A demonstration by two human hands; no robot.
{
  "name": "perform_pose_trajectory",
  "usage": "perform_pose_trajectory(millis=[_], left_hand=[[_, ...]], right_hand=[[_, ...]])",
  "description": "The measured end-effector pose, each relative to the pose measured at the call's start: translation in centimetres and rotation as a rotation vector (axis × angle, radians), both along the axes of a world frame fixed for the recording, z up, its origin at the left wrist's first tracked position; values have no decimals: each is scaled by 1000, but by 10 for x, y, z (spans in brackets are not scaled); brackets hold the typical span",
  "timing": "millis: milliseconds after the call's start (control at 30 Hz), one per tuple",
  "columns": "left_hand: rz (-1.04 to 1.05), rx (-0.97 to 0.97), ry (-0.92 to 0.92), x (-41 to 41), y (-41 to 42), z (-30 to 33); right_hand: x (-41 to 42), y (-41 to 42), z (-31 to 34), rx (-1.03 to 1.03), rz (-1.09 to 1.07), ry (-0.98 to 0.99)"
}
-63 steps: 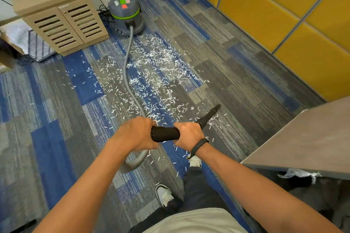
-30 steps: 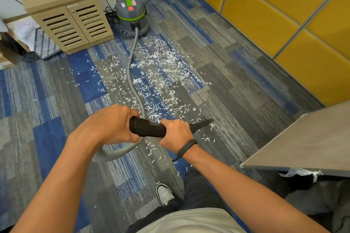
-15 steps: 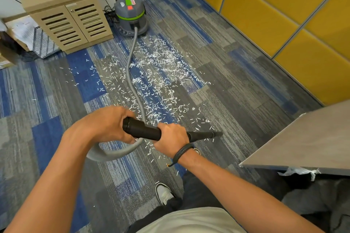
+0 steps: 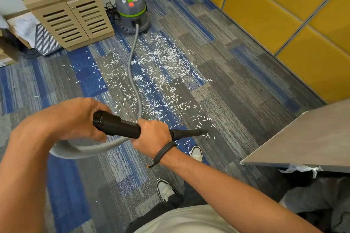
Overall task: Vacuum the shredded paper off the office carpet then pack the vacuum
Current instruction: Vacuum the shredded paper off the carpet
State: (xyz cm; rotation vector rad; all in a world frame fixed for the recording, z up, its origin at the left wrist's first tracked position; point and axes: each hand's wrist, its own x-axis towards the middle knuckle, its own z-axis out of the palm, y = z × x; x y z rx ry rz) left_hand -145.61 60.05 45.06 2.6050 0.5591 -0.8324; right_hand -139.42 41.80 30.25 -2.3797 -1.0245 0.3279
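Note:
White shredded paper (image 4: 161, 73) is scattered over the blue and grey carpet (image 4: 236, 81) in front of me. A grey and green canister vacuum (image 4: 132, 12) stands at the far end. Its grey hose (image 4: 133, 73) snakes back through the shreds and loops below my hands. My left hand (image 4: 79, 119) grips the rear end of the black nozzle wand (image 4: 121, 126). My right hand (image 4: 153, 136), a black band on its wrist, grips the wand's middle. The wand's narrow tip (image 4: 200, 132) points right, low over the shreds nearest my feet.
A beige louvred cabinet (image 4: 72, 21) stands at the back left, with boxes and papers (image 4: 24, 30) beside it. Yellow wall panels (image 4: 284, 15) run along the right. A grey desk corner (image 4: 303, 138) juts in at the lower right. My shoes (image 4: 166, 189) are on the carpet below.
I have swung the wand from pointing up-right to pointing right and lower. My left hand has shifted left along the wand, and the hose loop below has widened.

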Motion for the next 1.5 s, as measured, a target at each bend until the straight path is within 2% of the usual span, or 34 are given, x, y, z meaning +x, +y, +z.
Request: perform_pose_trajectory(millis=[367,700,900,1233,1500], left_hand=[[42,-80,48,-4,16,-5],[103,-11,-42,-31,30,3],[115,47,-164,-34,28,23],[79,20,-287,-28,-11,36],[154,-162,-240,-19,-31,16]], right_hand=[[-11,8,1,-19,7,68],[-16,35,3,0,73,9],[-2,50,13,112,74,-6],[14,22,15,237,41,9],[29,-18,14,1,91,-8]])
